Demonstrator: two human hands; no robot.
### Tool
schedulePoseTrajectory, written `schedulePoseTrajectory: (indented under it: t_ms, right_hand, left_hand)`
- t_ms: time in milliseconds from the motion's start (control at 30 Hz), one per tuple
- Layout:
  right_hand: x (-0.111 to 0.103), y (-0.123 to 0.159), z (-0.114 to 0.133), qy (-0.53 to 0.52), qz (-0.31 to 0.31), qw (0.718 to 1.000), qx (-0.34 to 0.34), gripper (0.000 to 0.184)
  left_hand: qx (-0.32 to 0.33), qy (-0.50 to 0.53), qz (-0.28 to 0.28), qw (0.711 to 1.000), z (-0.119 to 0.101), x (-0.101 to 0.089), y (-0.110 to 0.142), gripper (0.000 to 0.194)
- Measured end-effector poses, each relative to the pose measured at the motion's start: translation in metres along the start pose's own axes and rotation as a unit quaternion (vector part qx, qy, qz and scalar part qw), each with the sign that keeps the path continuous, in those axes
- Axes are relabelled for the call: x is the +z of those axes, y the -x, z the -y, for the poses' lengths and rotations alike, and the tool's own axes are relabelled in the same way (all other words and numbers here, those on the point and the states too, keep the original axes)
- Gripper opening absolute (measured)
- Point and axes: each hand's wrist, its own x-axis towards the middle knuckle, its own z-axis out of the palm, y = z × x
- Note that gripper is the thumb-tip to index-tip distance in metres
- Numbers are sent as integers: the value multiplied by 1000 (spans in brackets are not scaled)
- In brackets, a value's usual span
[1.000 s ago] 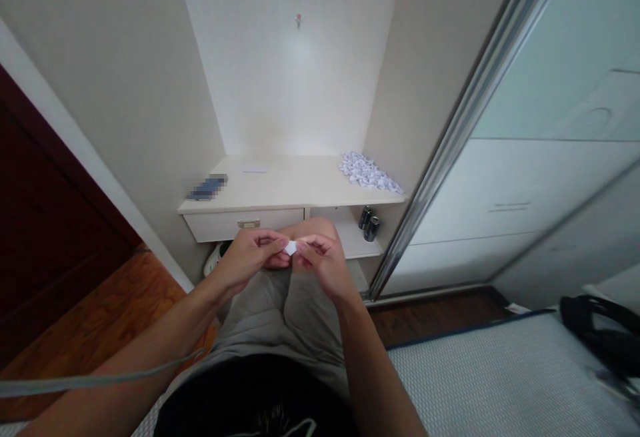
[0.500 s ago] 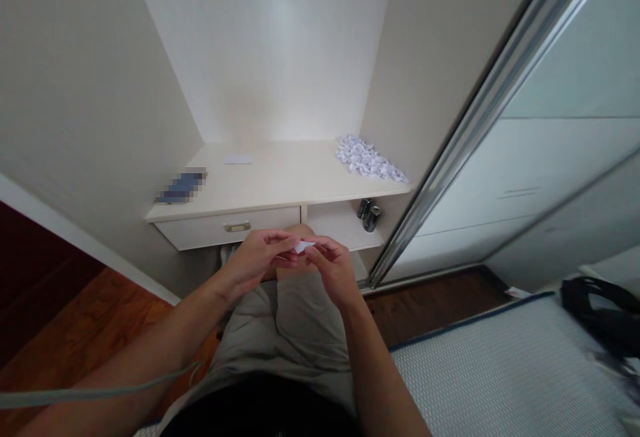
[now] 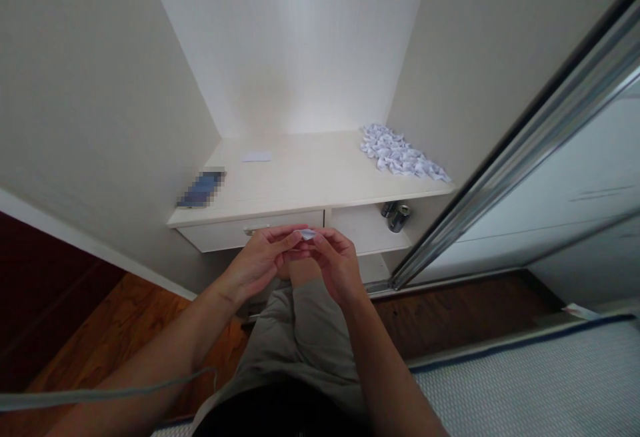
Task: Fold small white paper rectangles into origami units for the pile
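Observation:
My left hand (image 3: 263, 260) and my right hand (image 3: 336, 262) meet above my knee, just in front of the cream desk (image 3: 300, 180). Both pinch a small folded white paper piece (image 3: 307, 233) between their fingertips. A heap of similar folded white paper pieces (image 3: 400, 154) lies on the desk's right end. One flat white paper slip (image 3: 257, 156) rests near the desk's back.
A blurred dark blue flat object (image 3: 203, 188) lies at the desk's left end. Two dark cans (image 3: 396, 214) stand on the shelf under the desk. A sliding wardrobe door frame (image 3: 510, 164) rises at the right. A grey mattress (image 3: 540, 384) fills the lower right, wooden floor (image 3: 125, 317) at left.
The view has swung a little left and down; a black bag at the right edge is out of sight. My hands have kept pinching the paper piece, which now looks flatter.

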Motion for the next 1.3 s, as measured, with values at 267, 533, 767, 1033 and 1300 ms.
schedulePoseTrajectory:
  t_ms: [267, 533, 767, 1033, 1300]
  right_hand:
    - [9, -27, -18, -62, -50, 996, 36, 22]
    - [15, -61, -37, -77, -58, 990, 101, 23]
    - [29, -78, -54, -107, -25, 983, 148, 24]
    - [19, -60, -51, -131, -13, 983, 130, 16]
    - [4, -43, -31, -157, -40, 982, 100, 26]
  left_hand:
    - [-15, 57, -64, 996, 6, -18, -34, 38]
    - [-21, 107, -116, 987, 5, -43, -59, 39]
    - [14, 70, -150, 986, 0, -64, -55, 45]
    - [55, -10, -124, 991, 4, -47, -46, 39]
    - [73, -22, -117, 990, 8, -13, -44, 33]
